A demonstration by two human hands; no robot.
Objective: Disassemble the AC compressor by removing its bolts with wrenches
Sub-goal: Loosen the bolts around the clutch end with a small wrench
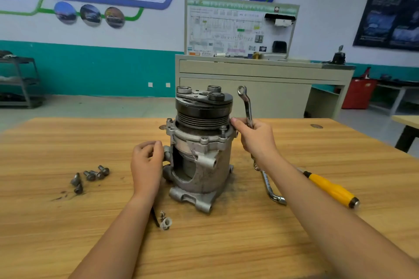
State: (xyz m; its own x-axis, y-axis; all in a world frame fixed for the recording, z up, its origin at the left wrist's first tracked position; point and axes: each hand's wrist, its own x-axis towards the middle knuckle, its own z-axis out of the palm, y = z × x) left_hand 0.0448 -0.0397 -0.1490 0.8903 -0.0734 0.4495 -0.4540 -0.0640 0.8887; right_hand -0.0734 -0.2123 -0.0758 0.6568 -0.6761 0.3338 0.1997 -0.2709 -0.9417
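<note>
Gripping cranked steel wrench [247, 106] beside compressor [204, 156]

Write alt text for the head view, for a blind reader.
A person's right hand holds a ring wrench upright beside an AC compressor standing on a wooden table, while the left hand rests against its side. Loose bolts lie to the left.

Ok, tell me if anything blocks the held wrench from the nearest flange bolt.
Nothing visible does. The right hand holds the wrench upright beside the compressor, and the flange bolt stands exposed just left of that hand. The pulley rises close behind the bolt, which may crowd the swing.
</note>
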